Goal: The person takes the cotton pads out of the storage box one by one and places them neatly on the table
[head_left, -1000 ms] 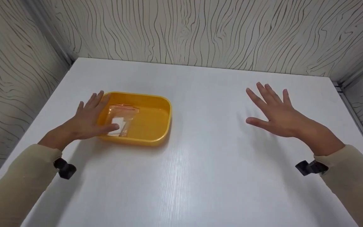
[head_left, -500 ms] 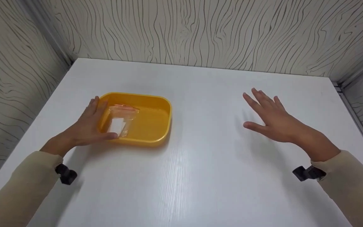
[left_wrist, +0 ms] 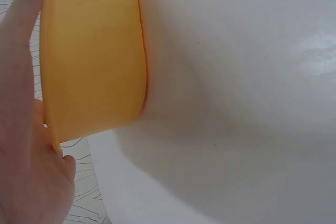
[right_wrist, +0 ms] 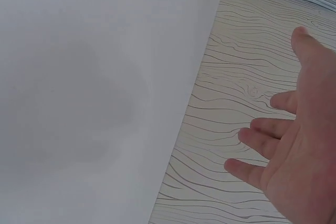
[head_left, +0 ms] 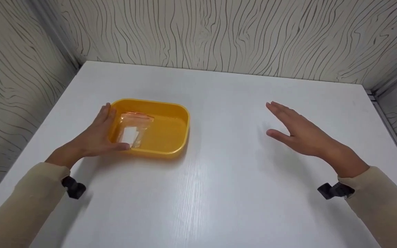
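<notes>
A yellow plastic tray (head_left: 165, 151) stands on the left part of the white table. My left hand (head_left: 93, 137) grips the tray's left end, thumb at the near rim and fingers at the far left corner. In the left wrist view, the tray's outer wall (left_wrist: 94, 56) fills the upper left, beside the hand (left_wrist: 26, 177). Inside the tray lies a clear zip bag (head_left: 141, 125) with a red seal strip and a white piece (head_left: 129, 135) in it. My right hand (head_left: 300, 132) hovers above the table at the right, fingers extended, holding nothing.
The white table (head_left: 226, 193) is bounded by wood-grain patterned panels (head_left: 202, 34) at the back and sides. Metal rails run along the side corners. A small black device (head_left: 74, 187) sits on the left wrist and another (head_left: 334, 190) on the right.
My left hand has come down and closed in on the tray's end. The right hand has lowered slightly and its spread fingers have drawn together. The bag stays in place.
</notes>
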Demonstrator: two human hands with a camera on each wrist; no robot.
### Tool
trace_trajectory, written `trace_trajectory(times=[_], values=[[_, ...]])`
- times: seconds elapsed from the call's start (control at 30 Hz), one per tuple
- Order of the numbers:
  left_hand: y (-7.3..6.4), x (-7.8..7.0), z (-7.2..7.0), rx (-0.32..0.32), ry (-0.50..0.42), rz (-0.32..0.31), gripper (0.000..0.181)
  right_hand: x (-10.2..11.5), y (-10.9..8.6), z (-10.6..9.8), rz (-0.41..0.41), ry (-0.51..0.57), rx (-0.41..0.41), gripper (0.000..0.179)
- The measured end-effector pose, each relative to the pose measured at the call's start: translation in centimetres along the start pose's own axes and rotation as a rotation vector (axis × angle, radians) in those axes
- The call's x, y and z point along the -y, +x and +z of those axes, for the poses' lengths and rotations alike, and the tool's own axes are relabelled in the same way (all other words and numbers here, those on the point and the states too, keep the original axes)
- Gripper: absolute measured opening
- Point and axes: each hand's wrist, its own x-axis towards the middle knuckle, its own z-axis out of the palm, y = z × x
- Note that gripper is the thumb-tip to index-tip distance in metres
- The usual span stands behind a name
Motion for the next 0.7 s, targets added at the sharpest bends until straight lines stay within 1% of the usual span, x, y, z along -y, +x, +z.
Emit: trace_trajectory(times=[0.23,0.33,0.4,0.5,0.6,0.7], values=[[0.36,-0.04,0.21,-0.010,-0.022,0.003,0.137,-0.07,-0.03,0.27,0.001,0.031,-0.001,0.079],[0.43,-0.16,0.27,-0.009,-0.023,0.004,0.137,-0.13,-0.11,0.37,-0.009,0.066,0.003,0.077],[0.47,-0.19,0.29,-0.009,-0.028,0.004,0.138,-0.15,-0.12,0.42,-0.014,0.104,0.011,0.075],[0.46,-0.28,0.29,-0.007,-0.035,0.003,0.138,-0.13,-0.20,0.51,-0.012,0.188,0.023,0.071],[0.42,-0.41,0.24,-0.007,-0.042,0.003,0.139,0.08,-0.28,0.60,0.000,0.276,0.014,0.064],[0.34,-0.56,0.23,-0.007,-0.043,-0.002,0.139,0.37,-0.35,0.70,0.009,0.338,-0.009,0.059]])
